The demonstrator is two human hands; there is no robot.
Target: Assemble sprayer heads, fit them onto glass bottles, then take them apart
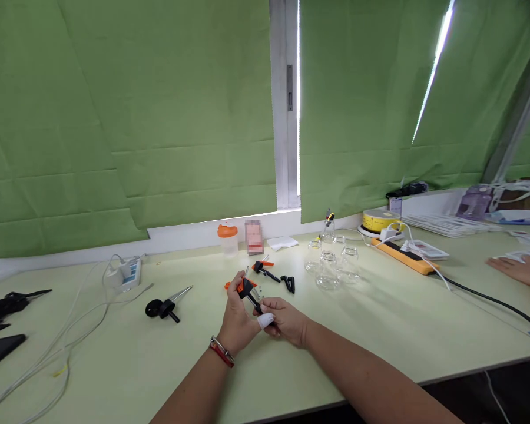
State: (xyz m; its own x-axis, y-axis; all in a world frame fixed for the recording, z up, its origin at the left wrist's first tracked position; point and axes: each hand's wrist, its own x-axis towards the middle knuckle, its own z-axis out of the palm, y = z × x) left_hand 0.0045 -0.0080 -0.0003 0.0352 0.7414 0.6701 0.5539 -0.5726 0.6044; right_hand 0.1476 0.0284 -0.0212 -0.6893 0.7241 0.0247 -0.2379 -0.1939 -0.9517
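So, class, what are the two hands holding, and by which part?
Both share a small black-and-orange tool: the left hand grips its orange-and-black head, the right hand pinches the lower end of its black stem.

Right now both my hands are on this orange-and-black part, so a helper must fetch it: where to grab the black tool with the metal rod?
Pinch the black tool at its thick black middle, from above, fingers across it. It lies flat on the table; the thin rod looks too slim to hold.
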